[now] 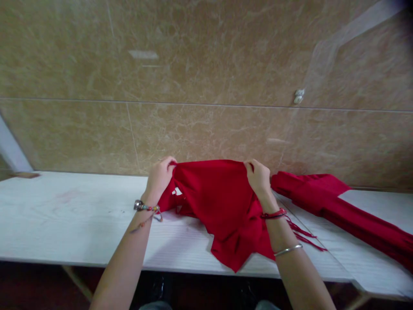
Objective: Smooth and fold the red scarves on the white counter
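Note:
A red scarf (219,193) hangs stretched between my two hands, its upper edge pulled nearly straight. At its left end my left hand (163,174) pinches the edge, fingers closed. My right hand (259,174) grips the same edge at the right, also closed. Below, the fabric drops in loose folds onto the white table, one corner reaching the table's front edge. Red fringe strands lie beside my right wrist. To the right, a second length of red cloth (322,198) lies in a long folded strip; whether it joins the held piece is hidden behind my right hand.
The white table (80,215) runs along a glossy brown marbled wall (206,64). A small white fixture (299,96) is on the wall at the right. A small brown piece (26,175) lies at the table's back left. A seam crosses the tabletop at the right.

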A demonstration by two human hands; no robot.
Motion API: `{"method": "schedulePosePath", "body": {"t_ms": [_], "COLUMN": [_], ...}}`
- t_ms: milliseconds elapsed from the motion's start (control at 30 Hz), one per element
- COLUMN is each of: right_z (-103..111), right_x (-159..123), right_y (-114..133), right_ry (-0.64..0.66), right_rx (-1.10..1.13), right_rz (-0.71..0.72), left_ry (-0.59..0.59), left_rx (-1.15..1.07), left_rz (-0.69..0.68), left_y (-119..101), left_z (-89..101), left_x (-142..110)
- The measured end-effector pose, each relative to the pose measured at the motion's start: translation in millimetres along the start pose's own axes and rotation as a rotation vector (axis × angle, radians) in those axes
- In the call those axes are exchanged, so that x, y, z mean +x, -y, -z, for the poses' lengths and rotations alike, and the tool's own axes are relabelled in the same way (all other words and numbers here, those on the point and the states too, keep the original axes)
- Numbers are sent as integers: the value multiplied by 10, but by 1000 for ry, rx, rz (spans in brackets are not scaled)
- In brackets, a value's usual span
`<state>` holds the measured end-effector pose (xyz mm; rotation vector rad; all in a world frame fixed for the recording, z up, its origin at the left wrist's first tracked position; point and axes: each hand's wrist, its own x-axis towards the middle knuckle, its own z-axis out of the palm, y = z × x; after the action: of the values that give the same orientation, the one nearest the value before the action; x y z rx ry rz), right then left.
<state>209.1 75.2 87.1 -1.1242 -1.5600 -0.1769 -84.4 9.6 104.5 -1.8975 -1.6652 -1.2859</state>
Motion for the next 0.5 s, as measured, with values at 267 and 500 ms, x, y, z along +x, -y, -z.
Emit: {"method": "schedulePosePath", "body": {"t_ms": [267, 500], "right_z": [2, -12], "right_x": [28, 32], "right_y": [67, -18], "right_ry": [-95, -122], "right_rx": [35, 35], "right_rz": [52, -4], "left_ry": [209, -589], "left_rx": [78, -112], "left_rz": [19, -18], "left_y": [-125, -266], "left_z": [-100, 131], "left_x": [-11, -8]}}
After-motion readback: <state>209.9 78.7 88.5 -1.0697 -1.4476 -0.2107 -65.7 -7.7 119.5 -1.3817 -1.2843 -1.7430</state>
